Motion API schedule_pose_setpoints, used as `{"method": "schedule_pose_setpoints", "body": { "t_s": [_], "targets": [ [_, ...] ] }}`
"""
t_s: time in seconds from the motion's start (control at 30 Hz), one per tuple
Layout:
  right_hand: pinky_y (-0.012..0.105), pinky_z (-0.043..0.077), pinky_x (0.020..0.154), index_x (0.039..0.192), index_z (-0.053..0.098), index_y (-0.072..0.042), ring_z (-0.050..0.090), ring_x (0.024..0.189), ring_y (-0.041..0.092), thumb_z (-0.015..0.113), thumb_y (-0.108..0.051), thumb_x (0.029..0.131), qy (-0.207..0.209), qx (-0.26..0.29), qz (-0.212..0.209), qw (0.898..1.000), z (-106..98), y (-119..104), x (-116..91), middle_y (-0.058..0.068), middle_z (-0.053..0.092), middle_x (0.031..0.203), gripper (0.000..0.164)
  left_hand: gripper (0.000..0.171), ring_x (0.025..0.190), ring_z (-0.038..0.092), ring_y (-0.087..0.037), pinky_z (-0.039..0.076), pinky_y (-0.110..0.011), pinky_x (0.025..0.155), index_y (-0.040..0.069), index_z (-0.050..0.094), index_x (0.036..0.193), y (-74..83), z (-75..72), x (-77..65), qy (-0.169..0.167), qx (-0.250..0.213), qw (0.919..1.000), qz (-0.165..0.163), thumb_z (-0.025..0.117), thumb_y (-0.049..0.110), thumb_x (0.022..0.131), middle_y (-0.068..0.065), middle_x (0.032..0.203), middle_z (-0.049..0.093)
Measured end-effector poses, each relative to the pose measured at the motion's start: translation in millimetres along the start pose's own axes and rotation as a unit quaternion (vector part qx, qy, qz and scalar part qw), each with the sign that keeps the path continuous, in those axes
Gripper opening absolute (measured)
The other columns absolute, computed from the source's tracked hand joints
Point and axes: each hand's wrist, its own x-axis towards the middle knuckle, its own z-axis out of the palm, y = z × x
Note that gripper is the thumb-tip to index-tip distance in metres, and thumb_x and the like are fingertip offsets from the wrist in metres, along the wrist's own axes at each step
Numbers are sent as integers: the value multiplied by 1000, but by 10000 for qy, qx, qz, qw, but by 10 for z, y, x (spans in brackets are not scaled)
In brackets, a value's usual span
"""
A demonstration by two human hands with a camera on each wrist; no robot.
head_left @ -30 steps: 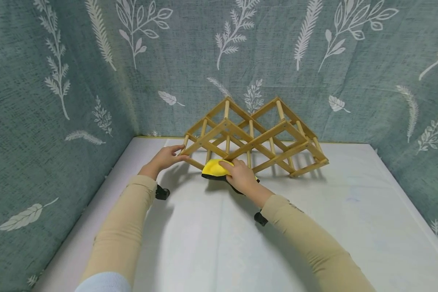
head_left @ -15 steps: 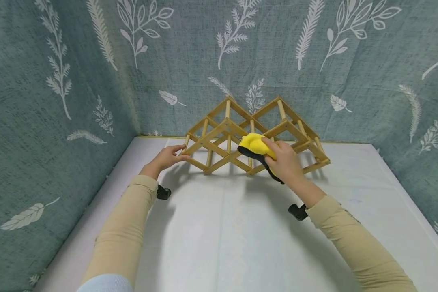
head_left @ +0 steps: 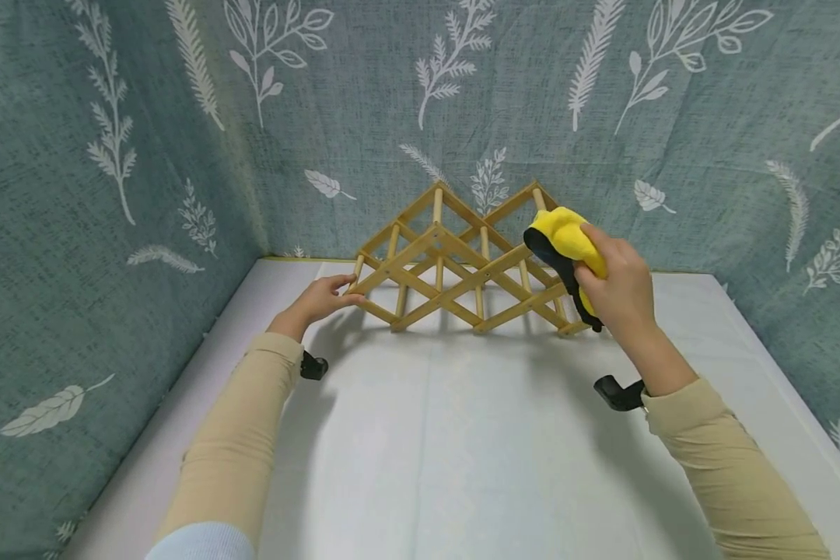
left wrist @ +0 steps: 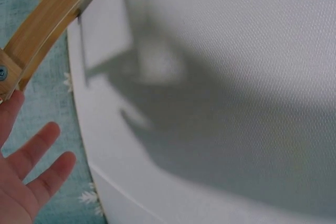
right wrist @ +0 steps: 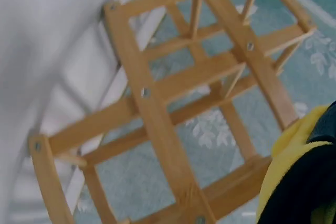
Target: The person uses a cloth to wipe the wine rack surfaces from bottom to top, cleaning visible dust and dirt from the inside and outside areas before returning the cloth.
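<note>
A folding wooden lattice rack [head_left: 486, 272], like a wine rack, stands spread out in zigzag shape at the back of the table. My left hand [head_left: 316, 302] pinches its left end corner. In the left wrist view, a fingertip meets the bolted rack end [left wrist: 10, 72] while other fingers spread free. My right hand [head_left: 619, 284] grips a yellow cloth [head_left: 567, 233] with a black side, in front of the rack's right part and covering some of it. The right wrist view shows the cloth [right wrist: 294, 135] beside the slats; whether it touches them I cannot tell.
A white table surface [head_left: 420, 451] stretches before the rack. Teal leaf-patterned fabric walls [head_left: 364, 93] rise directly behind it and along the left and right sides. A black wrist camera mount [head_left: 617, 393] sticks out below my right sleeve.
My right hand has carried the yellow cloth rightward and up, from the rack's lower middle to its right part. The left hand stays at the left corner, and the rack stands as before.
</note>
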Motion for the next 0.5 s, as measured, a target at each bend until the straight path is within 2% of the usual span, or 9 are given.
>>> {"method": "schedule_pose_setpoints", "body": {
  "t_s": [0.1,0.2,0.33,0.5],
  "targets": [
    [51,45,71,122,57,-2,54,86,38,63,2,78,110,191,-149,9996,85,-69,-108,26,60,101,45,68,126,35,-43,33,-55,100,13,34,143,-6,0,4,-21,-21,10000,-35,60,41,87,-17,147,28],
    [48,45,71,121,58,-2,55,85,36,66,1,76,-180,315,-387,9986,267,-175,-249,24,61,100,46,70,127,35,-42,33,-55,100,14,34,143,-14,-3,7,-24,-24,9999,-95,60,44,86,-16,148,28],
    [44,47,67,124,57,-7,56,83,32,66,-5,79,-1192,145,-593,9910,635,-325,-426,19,61,99,46,77,127,35,-42,32,-55,100,15,33,144,-18,-10,1,-51,-22,9999,-126,59,52,82,-16,148,27],
    [35,46,56,131,51,-14,53,72,24,60,-14,86,-2601,-146,-577,9638,1141,-534,-555,16,58,99,46,84,128,33,-42,32,-55,101,16,31,144,-42,-10,10,-73,-48,9999,-117,59,59,78,-15,149,26]
  ]
}}
